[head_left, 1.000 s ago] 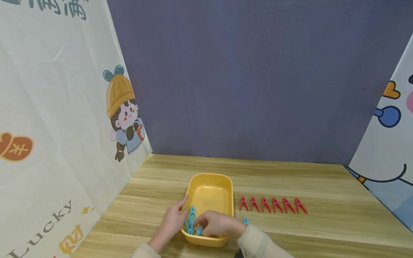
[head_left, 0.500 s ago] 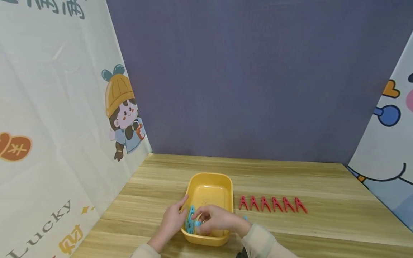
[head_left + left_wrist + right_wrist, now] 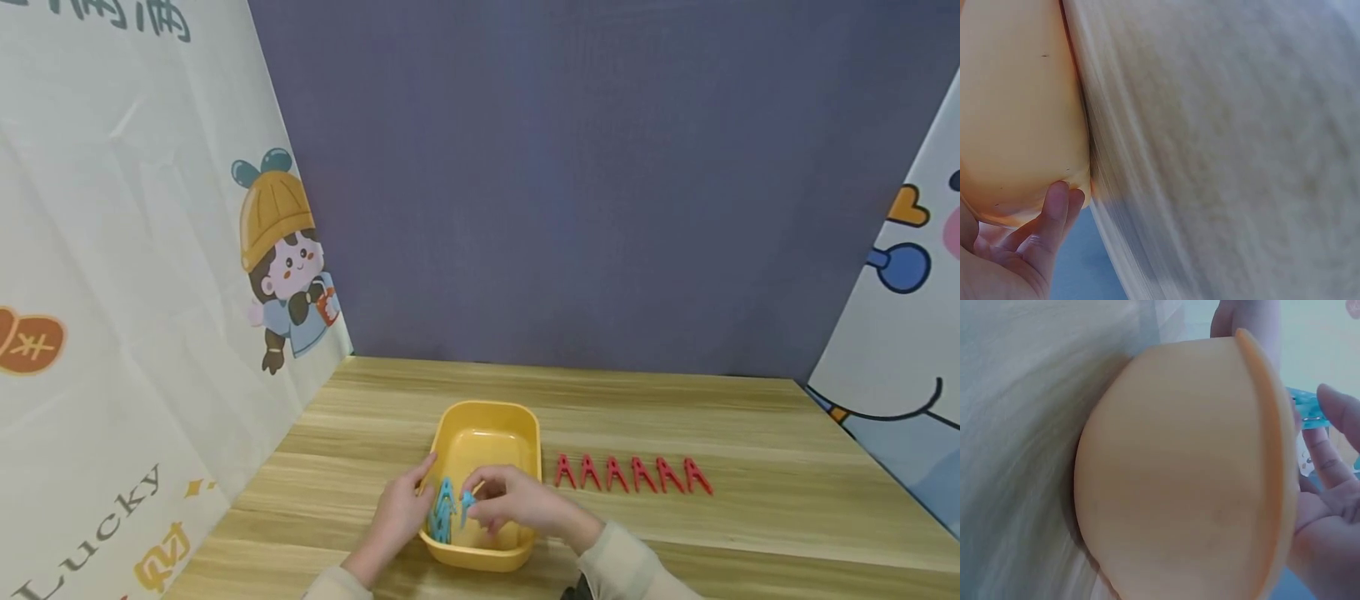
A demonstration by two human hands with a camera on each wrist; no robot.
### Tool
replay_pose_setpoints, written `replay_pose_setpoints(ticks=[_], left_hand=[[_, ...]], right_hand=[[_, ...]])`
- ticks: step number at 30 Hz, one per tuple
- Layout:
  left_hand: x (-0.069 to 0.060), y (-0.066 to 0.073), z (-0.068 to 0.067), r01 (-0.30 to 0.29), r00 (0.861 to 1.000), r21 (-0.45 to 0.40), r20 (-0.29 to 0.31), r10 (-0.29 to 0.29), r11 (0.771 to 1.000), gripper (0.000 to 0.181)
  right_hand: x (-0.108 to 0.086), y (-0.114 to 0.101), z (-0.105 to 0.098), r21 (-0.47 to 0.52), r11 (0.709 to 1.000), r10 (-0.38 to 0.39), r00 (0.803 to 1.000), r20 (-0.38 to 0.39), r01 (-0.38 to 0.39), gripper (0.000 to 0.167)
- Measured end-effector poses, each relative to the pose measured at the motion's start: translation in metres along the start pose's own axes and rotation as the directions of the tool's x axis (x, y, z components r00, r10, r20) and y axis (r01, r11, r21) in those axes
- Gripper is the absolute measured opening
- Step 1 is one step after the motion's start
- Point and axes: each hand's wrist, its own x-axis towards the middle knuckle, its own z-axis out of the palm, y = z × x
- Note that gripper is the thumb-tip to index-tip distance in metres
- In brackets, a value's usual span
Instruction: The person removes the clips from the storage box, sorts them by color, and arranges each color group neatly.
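Observation:
In the head view my right hand (image 3: 517, 502) is over the yellow plastic bin (image 3: 529, 533), pinching a blue clothespin (image 3: 467, 502) between thumb and fingertips. That clothespin (image 3: 1310, 409) also shows in the right wrist view, beyond the bin's rim. Several more blue clothespins (image 3: 442, 521) lie together along the bin's left inner side. My left hand (image 3: 402, 507) grips the bin's left side. In the left wrist view, its fingertips (image 3: 1056, 195) press against the outer wall, while the thumb is mostly out of sight there.
A row of several red clothespins (image 3: 635, 475) lies on the wooden table (image 3: 750, 525), right of the bin. Behind the table stands a dark purple-grey panel (image 3: 555, 200). Printed white sheets close off the left and right sides.
My right hand has lifted a blue clothespin up from the bin's bottom and shifted slightly right. A blue clothespin seen earlier on the table is now hidden by the right forearm. My left hand stays put.

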Motion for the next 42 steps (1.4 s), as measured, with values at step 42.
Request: replay_pose_setpoints(ticks=[42], left_hand=[[-0.003, -0.007, -0.006, 0.009, 1.0, -0.023, 0.028, -0.008, 1.0, 0.046]], right_hand=[[-0.056, -0.007, -0.041, 0.048, 0.995, 0.099, 0.965, -0.244, -0.09, 0.05]])
